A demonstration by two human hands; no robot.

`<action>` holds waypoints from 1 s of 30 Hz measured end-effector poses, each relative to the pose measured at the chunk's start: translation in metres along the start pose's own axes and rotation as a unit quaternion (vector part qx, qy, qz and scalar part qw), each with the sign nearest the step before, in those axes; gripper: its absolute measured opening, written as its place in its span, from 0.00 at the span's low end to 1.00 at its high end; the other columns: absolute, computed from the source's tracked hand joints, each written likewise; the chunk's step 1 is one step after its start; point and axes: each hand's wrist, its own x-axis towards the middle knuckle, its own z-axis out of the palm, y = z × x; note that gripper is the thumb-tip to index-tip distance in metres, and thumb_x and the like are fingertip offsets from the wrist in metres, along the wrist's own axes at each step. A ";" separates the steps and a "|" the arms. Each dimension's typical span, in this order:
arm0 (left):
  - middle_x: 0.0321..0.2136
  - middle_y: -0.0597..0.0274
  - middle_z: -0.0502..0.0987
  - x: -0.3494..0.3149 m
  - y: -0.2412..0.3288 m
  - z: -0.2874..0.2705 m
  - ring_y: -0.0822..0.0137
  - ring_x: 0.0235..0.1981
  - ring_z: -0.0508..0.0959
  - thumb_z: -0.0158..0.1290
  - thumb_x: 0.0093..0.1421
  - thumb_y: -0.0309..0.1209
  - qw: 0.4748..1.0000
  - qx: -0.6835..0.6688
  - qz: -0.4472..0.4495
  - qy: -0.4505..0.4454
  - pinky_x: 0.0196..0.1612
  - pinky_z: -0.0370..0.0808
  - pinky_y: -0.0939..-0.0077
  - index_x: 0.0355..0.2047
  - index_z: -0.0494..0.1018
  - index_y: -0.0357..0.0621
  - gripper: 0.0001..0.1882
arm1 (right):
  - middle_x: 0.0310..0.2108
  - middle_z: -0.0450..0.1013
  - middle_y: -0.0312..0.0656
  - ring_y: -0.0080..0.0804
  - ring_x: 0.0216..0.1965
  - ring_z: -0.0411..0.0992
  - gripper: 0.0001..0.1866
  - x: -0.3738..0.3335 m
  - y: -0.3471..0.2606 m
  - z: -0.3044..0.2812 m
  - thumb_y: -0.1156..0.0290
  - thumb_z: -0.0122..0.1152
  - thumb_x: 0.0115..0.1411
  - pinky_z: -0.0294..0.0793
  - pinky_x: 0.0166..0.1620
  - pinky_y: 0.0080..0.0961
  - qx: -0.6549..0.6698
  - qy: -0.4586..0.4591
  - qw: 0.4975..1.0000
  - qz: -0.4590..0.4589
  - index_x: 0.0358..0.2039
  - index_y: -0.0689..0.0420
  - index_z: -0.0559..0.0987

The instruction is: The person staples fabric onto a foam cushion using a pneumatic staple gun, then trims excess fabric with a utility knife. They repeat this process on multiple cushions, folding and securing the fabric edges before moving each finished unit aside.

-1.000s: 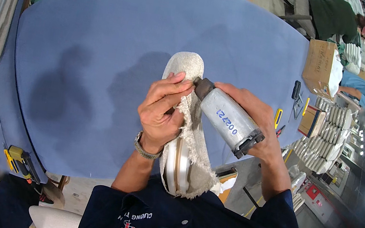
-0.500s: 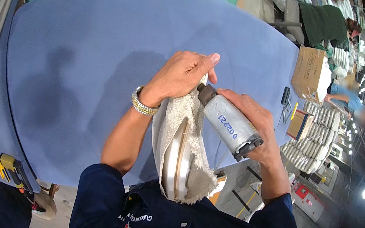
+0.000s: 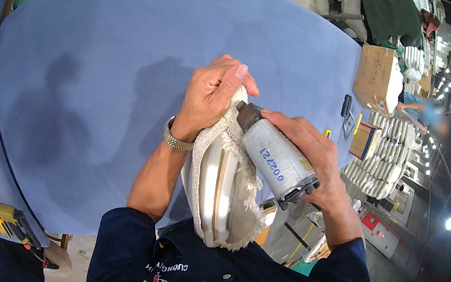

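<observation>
- The person wears a dark navy top with sleeves pushed up, the cuffs bunched near the elbows at the lower middle of the frame.
- On the chest, at the bottom centre, there is a small printed emblem in white lettering with a red and white mark beneath it.
- A row of small dark buttons runs down the front placket beside that emblem.
- The left hand [image 3: 213,93] is bare, with no glove or ring to be seen.
- A metal link wristwatch band [image 3: 177,141], silver with a gold tone, circles the left wrist.
- The right hand [image 3: 308,153] is bare too, and its wrist carries nothing.
</observation>
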 end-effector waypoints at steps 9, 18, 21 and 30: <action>0.18 0.66 0.73 0.001 -0.005 0.003 0.68 0.25 0.67 0.46 0.76 0.38 1.000 0.011 -0.003 0.019 0.38 0.66 0.70 0.25 0.81 0.41 0.24 | 0.46 0.77 0.48 0.49 0.45 0.78 0.40 0.028 -0.022 -0.020 0.68 0.73 0.46 0.78 0.47 0.39 -0.101 -0.100 0.989 0.047 0.63 0.53 0.73; 0.18 0.66 0.74 0.002 -0.010 0.002 0.66 0.24 0.69 0.48 0.74 0.37 0.998 0.030 -0.004 0.046 0.38 0.66 0.68 0.26 0.82 0.44 0.21 | 0.43 0.79 0.46 0.43 0.41 0.79 0.34 0.046 -0.028 -0.015 0.69 0.71 0.49 0.79 0.43 0.36 -0.159 -0.091 0.981 0.056 0.60 0.54 0.76; 0.19 0.65 0.75 0.002 -0.018 0.001 0.65 0.24 0.70 0.48 0.73 0.36 0.997 0.056 0.010 0.044 0.38 0.66 0.68 0.25 0.82 0.44 0.20 | 0.45 0.80 0.46 0.42 0.38 0.80 0.33 0.058 -0.033 -0.024 0.68 0.71 0.51 0.80 0.42 0.35 -0.205 -0.130 0.967 0.075 0.60 0.52 0.76; 0.18 0.62 0.76 0.005 -0.021 0.006 0.61 0.24 0.72 0.48 0.73 0.38 0.997 0.058 0.029 0.053 0.38 0.67 0.65 0.23 0.81 0.44 0.22 | 0.44 0.78 0.52 0.53 0.45 0.79 0.42 0.043 -0.017 -0.013 0.63 0.73 0.46 0.77 0.47 0.41 -0.149 -0.092 0.983 0.053 0.63 0.55 0.71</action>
